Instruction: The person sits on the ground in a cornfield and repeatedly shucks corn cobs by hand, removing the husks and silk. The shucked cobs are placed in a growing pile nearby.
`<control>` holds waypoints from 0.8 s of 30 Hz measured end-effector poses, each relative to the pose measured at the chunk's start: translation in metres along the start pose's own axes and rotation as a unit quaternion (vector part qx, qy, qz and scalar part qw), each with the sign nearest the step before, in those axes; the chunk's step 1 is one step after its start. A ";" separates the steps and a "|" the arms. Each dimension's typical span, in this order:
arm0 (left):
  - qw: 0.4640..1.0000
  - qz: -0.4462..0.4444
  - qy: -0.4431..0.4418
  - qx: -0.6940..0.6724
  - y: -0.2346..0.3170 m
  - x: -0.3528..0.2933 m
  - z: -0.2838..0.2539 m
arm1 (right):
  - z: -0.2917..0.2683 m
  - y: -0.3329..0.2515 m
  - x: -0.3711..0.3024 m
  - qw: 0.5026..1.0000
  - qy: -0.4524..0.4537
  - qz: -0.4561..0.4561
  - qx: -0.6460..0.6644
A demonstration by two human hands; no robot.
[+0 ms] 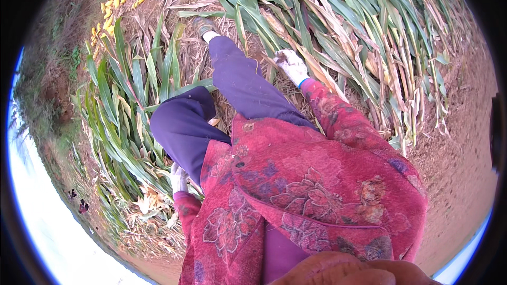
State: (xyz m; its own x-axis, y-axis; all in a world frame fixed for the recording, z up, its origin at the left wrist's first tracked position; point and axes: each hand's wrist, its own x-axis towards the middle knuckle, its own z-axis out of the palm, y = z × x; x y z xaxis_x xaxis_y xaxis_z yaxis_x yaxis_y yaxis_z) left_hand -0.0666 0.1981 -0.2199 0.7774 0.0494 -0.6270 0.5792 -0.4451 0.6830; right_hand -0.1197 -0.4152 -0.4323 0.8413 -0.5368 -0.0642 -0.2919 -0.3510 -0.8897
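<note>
My right hand (291,66), in a white glove, hangs at the near edge of a big heap of cut corn stalks (364,37). Its fingers are curled in, with dark smudges at the fingertips; whatever they may hold is too small to make out. My left hand (178,178), gloved in white too, is down beside my left thigh, close to a second pile of corn stalks (113,111). The thigh and sleeve hide most of its fingers. Pale, dry corn husks (150,200) lie just left of it.
Several yellow corn cobs (110,13) lie in a small heap at the far left. My legs (243,82) stretch between the two stalk piles, over ground strewn with dry leaves. Brown bare soil (462,148) spreads to the right, and a weedy bank (53,84) rises at the left.
</note>
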 end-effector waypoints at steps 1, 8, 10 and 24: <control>1.000 -0.007 0.010 0.001 0.005 -0.008 0.000 | 0.003 -0.003 0.005 1.000 -0.009 0.000 -0.009; 0.999 0.038 0.034 -0.015 0.051 -0.010 0.023 | -0.043 0.063 -0.015 0.894 0.263 0.297 0.209; 0.996 0.074 0.051 -0.017 0.056 -0.009 0.022 | -0.065 0.094 -0.066 0.794 0.400 0.328 0.319; 0.940 0.300 0.058 -0.154 0.189 0.016 0.071 | -0.083 -0.003 -0.101 0.986 -0.007 0.098 -0.132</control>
State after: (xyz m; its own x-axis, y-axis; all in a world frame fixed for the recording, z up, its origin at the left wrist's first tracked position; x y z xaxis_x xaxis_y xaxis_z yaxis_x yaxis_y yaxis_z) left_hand 0.0381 0.0514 -0.1270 0.9979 -0.0235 -0.0611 0.0571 -0.1449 0.9878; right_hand -0.2412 -0.4231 -0.3854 0.7627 -0.6042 -0.2307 -0.5563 -0.4309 -0.7105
